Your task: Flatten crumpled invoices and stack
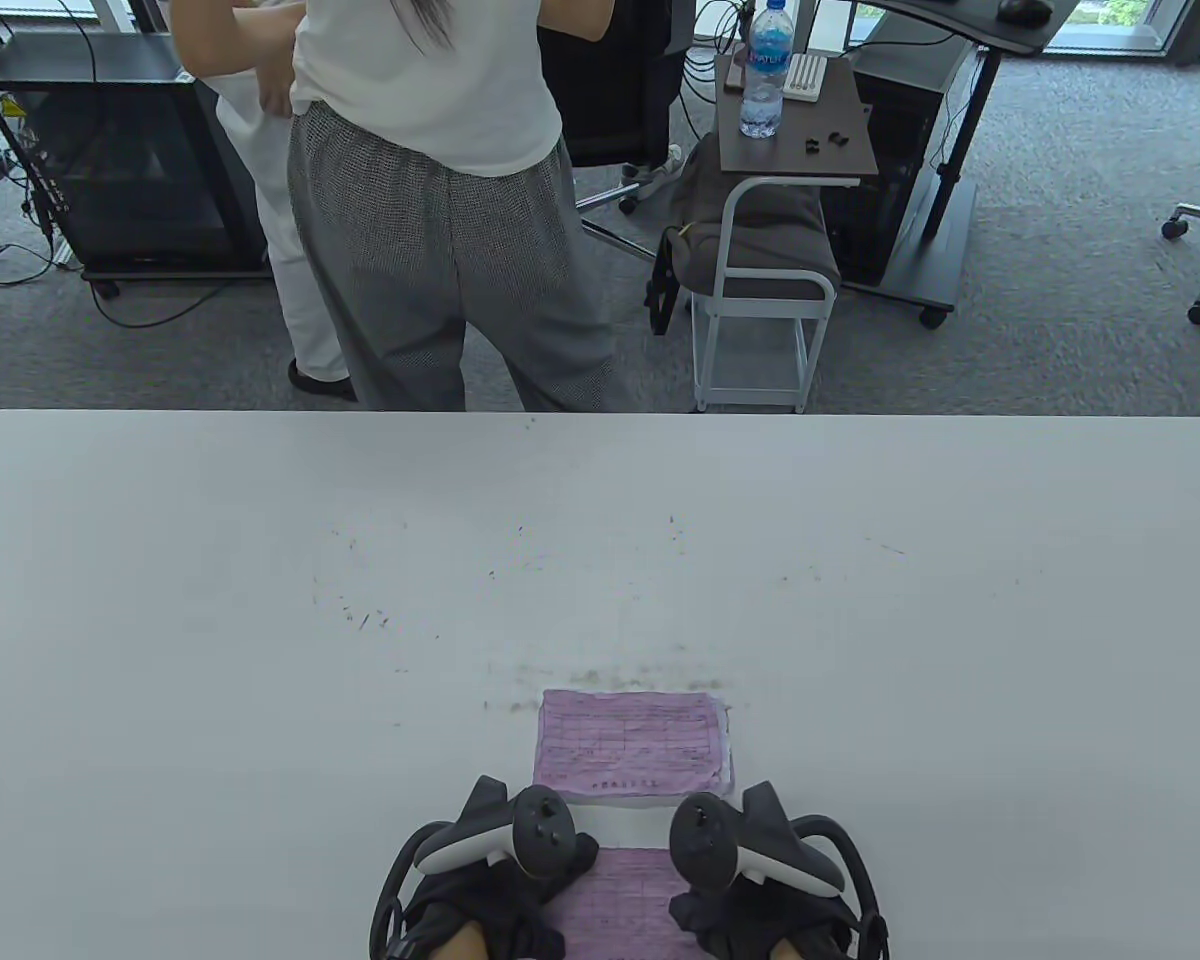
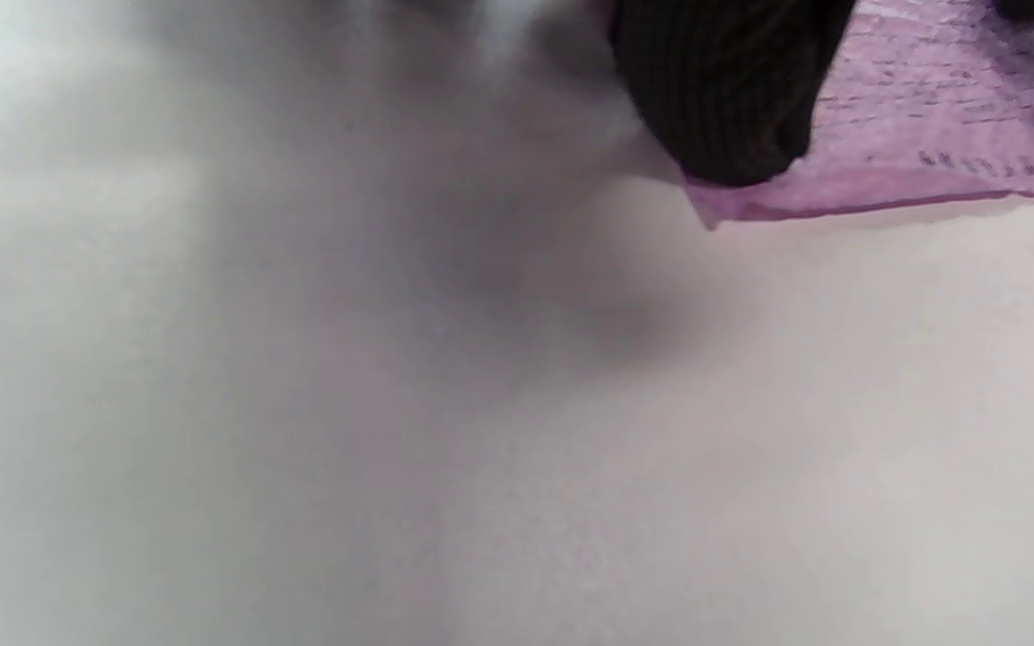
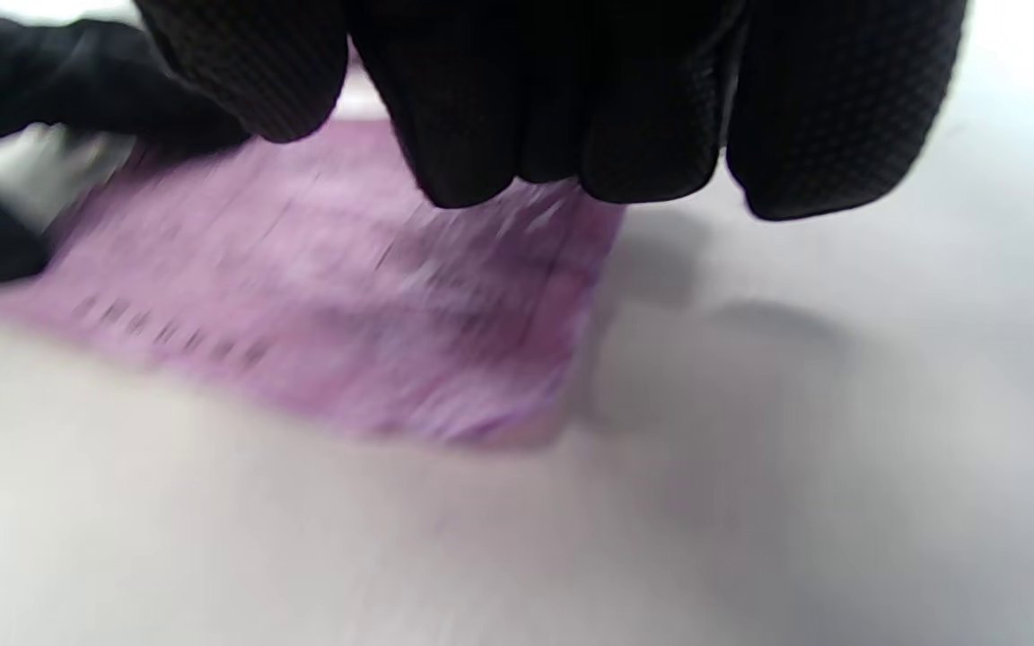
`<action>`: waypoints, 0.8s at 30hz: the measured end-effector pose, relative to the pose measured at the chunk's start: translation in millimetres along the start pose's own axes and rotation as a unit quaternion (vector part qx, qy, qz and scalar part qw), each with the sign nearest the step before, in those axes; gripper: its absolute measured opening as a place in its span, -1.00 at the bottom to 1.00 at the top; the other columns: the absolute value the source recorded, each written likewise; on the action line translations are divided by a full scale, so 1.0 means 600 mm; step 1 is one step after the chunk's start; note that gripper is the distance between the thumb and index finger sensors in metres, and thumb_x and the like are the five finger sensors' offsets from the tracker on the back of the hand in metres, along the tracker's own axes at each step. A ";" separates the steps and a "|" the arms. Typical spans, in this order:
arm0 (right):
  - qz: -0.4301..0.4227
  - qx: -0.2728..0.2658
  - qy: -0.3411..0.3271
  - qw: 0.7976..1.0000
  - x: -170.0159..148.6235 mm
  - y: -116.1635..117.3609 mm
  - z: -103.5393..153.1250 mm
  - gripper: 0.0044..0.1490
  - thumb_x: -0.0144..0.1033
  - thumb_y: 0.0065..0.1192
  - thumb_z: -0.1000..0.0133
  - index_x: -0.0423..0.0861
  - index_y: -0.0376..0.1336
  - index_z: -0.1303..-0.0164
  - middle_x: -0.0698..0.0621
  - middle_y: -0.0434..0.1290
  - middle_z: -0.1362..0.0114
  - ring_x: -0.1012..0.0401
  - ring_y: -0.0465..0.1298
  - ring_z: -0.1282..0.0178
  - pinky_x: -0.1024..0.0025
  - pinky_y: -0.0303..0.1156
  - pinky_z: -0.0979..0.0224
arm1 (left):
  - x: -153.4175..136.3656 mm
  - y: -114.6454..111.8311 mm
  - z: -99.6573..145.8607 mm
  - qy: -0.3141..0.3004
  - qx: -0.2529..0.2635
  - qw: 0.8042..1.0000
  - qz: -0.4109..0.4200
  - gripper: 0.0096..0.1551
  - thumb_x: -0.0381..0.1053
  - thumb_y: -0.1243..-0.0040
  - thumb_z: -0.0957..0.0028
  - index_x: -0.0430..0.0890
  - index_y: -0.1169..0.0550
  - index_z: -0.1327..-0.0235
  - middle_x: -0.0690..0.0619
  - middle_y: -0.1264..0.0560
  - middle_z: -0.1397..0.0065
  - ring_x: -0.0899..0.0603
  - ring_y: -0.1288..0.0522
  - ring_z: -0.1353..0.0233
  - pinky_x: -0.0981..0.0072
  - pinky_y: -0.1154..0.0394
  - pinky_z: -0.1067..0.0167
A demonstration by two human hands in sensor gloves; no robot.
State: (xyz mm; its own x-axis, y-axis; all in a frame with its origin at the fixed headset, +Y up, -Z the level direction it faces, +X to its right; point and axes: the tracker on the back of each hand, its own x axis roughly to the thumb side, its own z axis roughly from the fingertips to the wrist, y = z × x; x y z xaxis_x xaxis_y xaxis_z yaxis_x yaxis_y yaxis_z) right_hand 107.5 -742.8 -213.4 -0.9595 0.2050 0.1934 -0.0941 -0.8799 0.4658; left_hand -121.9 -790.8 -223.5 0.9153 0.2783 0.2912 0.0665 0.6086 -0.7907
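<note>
A single pink invoice [image 1: 620, 900] lies at the table's near edge between my hands. My left hand [image 1: 490, 880] holds its left side; in the left wrist view a gloved fingertip [image 2: 723, 99] sits on the invoice's corner [image 2: 930, 126], which stands slightly off the table. My right hand [image 1: 760, 880] holds its right side; in the right wrist view its curled fingers [image 3: 571, 108] close over the blurred invoice's [image 3: 337, 296] far edge. A flattened stack of pink invoices [image 1: 632, 745] lies just beyond the hands.
The white table [image 1: 260, 600] has faint pen marks near its middle. Beyond the far edge stand a person [image 1: 440, 200], a small side table with a water bottle [image 1: 765, 70], and a black cabinet [image 1: 120, 150].
</note>
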 end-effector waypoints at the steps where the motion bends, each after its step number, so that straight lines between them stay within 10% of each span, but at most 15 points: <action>1: -0.017 -0.027 0.010 0.999 -0.009 -0.005 0.001 -0.40 -0.02 0.19 -0.22 -0.22 0.33 -0.25 -0.31 0.25 -0.51 -0.18 0.41 -0.34 -0.09 0.56 -0.11 | 0.000 0.000 0.000 0.000 0.000 1.000 0.000 0.00 0.07 -0.31 -0.10 0.27 0.11 -0.51 -0.14 0.54 -0.49 -0.57 0.54 -0.42 -0.49 0.24 -0.29; 6: -0.056 -0.024 0.047 0.997 -0.035 0.016 -0.015 -0.21 -0.11 0.28 -0.18 -0.23 0.02 -0.43 -0.48 0.10 -0.53 -0.22 0.39 -0.33 0.00 0.59 -0.08 | 0.000 0.000 0.000 0.000 -0.001 1.000 0.000 0.00 0.07 -0.31 -0.11 0.26 0.11 -0.51 -0.14 0.54 -0.49 -0.57 0.55 -0.42 -0.49 0.24 -0.29; 13: -0.023 -0.019 0.043 0.999 -0.033 0.032 -0.032 0.01 -0.15 0.41 -0.08 -0.28 -0.09 -0.50 -0.21 0.30 -0.34 0.03 0.46 -0.11 0.17 0.58 -0.04 | -0.001 0.000 0.000 -0.002 0.000 1.000 -0.002 0.00 0.07 -0.31 -0.11 0.26 0.11 -0.51 -0.14 0.53 -0.49 -0.58 0.54 -0.42 -0.49 0.23 -0.29; 24: -0.017 -0.068 0.037 0.997 -0.030 0.024 -0.024 -0.54 -0.20 0.42 -0.08 -0.02 0.36 -0.17 0.02 0.50 -0.02 0.13 0.55 0.08 0.17 0.62 0.07 | -0.001 -0.001 0.001 -0.004 0.002 1.000 0.000 0.00 0.06 -0.31 -0.11 0.26 0.11 -0.51 -0.14 0.53 -0.49 -0.58 0.54 -0.42 -0.50 0.24 -0.28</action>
State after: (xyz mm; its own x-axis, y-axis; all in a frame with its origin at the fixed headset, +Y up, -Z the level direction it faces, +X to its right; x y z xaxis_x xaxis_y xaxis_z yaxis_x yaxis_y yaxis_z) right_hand 119.5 -765.4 -222.5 -0.9716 0.2077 0.1132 -0.1568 -0.9239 0.3489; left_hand -122.4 -791.0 -222.9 0.9121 0.2846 0.2951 0.0641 0.6120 -0.7883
